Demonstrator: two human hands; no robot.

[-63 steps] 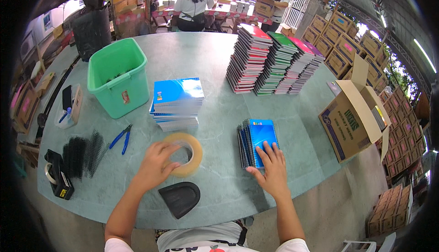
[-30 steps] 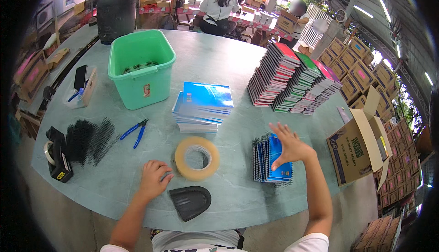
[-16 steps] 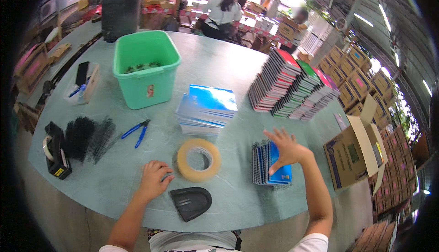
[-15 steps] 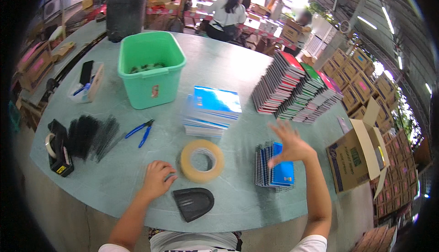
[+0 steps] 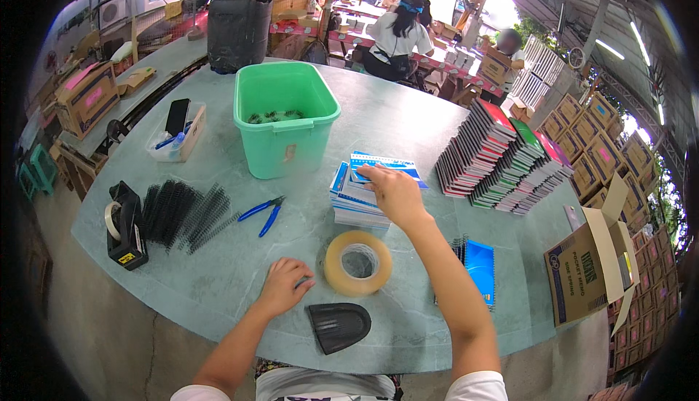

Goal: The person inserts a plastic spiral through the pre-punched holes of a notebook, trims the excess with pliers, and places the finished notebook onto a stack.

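Note:
My right hand (image 5: 397,193) reaches over a stack of unbound blue-covered notebooks (image 5: 360,212). Its fingers are closed on the top blue notebook (image 5: 408,172), which lies askew and shows punched holes along its far edge. My left hand (image 5: 285,284) rests on the table with curled fingers. A small grey thing shows by its thumb, too little of it to name. Beside that hand are a big roll of clear tape (image 5: 336,274) and a black rounded plastic piece (image 5: 341,327). Spiral-bound blue notebooks (image 5: 479,274) lie right of centre, partly hidden by my right forearm.
A green bin (image 5: 285,143) holds black coils. Black spiral coils (image 5: 171,212), blue-handled pliers (image 5: 263,215) and a tape dispenser (image 5: 127,230) lie left. Red, green and purple notebook stacks (image 5: 502,157) stand right, near an open carton (image 5: 579,277). People are farther back.
My right hand has moved from above the spiral-bound notebooks, left and away from me, to the unbound stack, and closed on its top notebook. The view has shifted; my left hand stays on the table.

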